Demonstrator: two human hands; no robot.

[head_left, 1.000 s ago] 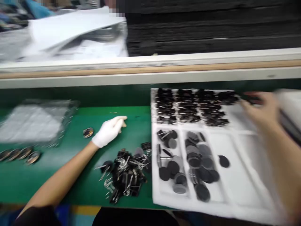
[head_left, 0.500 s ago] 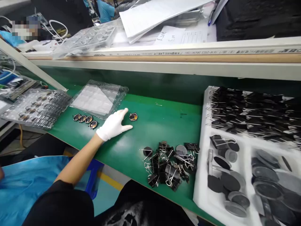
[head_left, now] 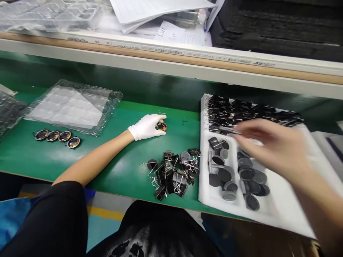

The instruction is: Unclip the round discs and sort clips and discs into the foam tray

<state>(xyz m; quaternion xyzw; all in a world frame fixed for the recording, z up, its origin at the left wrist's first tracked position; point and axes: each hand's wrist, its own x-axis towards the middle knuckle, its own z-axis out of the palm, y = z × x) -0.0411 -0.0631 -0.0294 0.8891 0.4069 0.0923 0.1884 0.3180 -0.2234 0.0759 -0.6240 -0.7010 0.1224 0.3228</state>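
Note:
My left hand (head_left: 147, 127), in a white glove, has its thumb and fingers closed around a small round piece (head_left: 162, 127) with an amber face and dark rim, at the green bench top. My right hand (head_left: 270, 142) is bare and smeared by motion. It reaches over the white foam tray (head_left: 284, 210), thumb and fingers pinching what looks like a binder clip (head_left: 230, 129) beside the rows of black binder clips (head_left: 241, 109). Several similar round pieces (head_left: 64, 136) lie in a row at the left. A heap of binder clips (head_left: 171, 176) sits between my hands.
Dark and grey discs (head_left: 225, 175) fill compartments of the foam tray. A clear plastic tray (head_left: 107, 107) with white paper lies at the back left, near stacked trays (head_left: 9, 110). A shelf edge (head_left: 160, 60) runs across above the bench, with papers (head_left: 171, 32) on it.
My left hand has moved right and closed around the lone round piece. My right hand has come into view over the foam tray. The view has turned to the right.

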